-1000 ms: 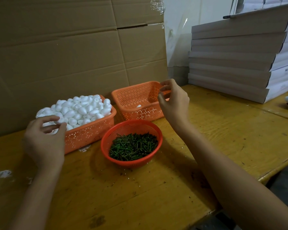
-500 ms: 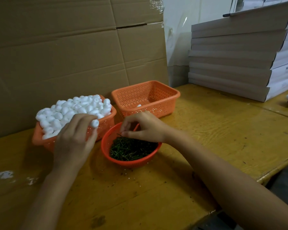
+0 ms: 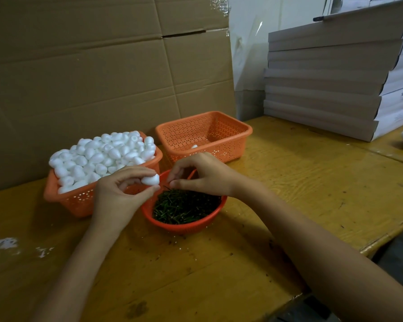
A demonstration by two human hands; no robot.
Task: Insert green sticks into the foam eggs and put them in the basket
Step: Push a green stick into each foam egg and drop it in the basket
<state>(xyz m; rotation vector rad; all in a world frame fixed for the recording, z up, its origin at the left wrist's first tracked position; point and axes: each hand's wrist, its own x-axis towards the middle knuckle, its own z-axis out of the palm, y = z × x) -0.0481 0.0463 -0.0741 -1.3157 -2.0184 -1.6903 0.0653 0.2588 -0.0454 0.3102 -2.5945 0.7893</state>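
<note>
While the left hand [image 3: 116, 196] pinches a foam egg [image 3: 150, 180] by the bowl [image 3: 184, 228] of green sticks [image 3: 184, 206], the right hand [image 3: 207, 176] is pinched tight right beside it — can't tell on what.

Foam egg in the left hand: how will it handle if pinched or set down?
Probably very light: the left hand holds the foam egg with fingertips alone. Likely to roll if set down: rounded, tapered, no flat base. Possibly crumbly under a hard pinch: white flecks on the table look like foam bits, though that is unsure.
</note>
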